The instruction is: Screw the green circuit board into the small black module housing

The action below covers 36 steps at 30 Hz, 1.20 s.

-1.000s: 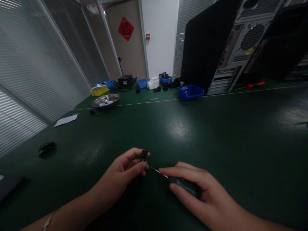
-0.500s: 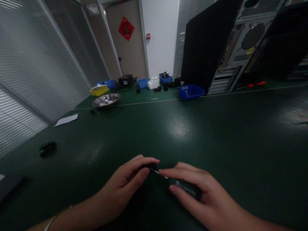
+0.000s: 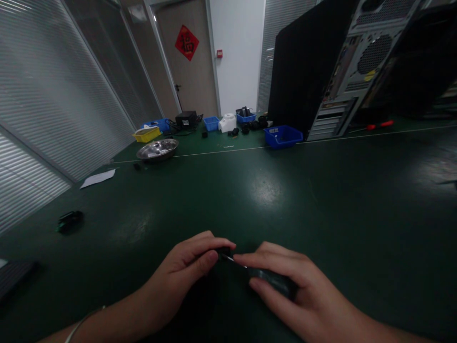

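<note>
My left hand (image 3: 191,267) is closed around a small black part (image 3: 224,251), pinched between thumb and fingers near the front of the table. Most of that part is hidden by the fingers. In my right hand (image 3: 289,271) is a screwdriver (image 3: 273,280) with a dark handle and a thin metal shaft. Its handle lies in the grip, and the index finger rests along the shaft. The shaft points left, its tip at the black part; whether it sits inside or only against it I cannot tell.
On the green table (image 3: 214,190), a dark object (image 3: 69,221) and white paper (image 3: 98,178) lie left. Farther back stand a metal bowl (image 3: 157,150), a yellow tray (image 3: 147,135), a blue bin (image 3: 283,137) and a computer case (image 3: 307,71). A red-handled tool (image 3: 380,125) lies right.
Both hands keep their grips. The screwdriver and black part have shifted very slightly left and down, with the shaft tip still at the part.
</note>
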Each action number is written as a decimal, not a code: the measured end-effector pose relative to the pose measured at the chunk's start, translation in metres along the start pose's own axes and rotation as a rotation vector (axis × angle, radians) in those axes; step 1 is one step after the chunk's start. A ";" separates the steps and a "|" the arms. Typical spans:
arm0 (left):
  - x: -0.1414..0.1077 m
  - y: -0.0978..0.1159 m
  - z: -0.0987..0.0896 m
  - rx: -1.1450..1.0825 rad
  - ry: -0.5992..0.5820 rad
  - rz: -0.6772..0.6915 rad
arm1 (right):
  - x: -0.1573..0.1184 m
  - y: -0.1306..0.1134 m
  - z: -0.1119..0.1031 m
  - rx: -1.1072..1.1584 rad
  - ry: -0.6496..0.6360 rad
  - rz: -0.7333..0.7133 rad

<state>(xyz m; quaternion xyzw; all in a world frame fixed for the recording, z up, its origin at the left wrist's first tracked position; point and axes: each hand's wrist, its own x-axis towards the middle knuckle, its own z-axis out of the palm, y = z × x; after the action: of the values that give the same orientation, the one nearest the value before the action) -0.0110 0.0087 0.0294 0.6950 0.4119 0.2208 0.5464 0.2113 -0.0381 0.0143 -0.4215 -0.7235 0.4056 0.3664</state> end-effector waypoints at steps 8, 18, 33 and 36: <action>0.001 -0.009 -0.001 0.042 0.033 0.060 | 0.001 0.002 -0.001 -0.028 -0.029 -0.019; -0.001 -0.005 0.001 0.099 0.058 0.113 | 0.000 0.002 0.000 -0.048 -0.028 -0.025; -0.001 -0.012 0.006 -0.065 0.024 -0.012 | -0.001 0.009 0.001 0.023 -0.019 -0.017; 0.002 -0.013 0.007 -0.189 -0.044 -0.064 | -0.001 0.010 0.001 0.028 -0.020 -0.028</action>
<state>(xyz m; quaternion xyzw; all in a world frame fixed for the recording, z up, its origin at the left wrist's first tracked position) -0.0089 0.0067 0.0152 0.6316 0.3990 0.2256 0.6253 0.2139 -0.0357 0.0047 -0.4020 -0.7273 0.4147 0.3708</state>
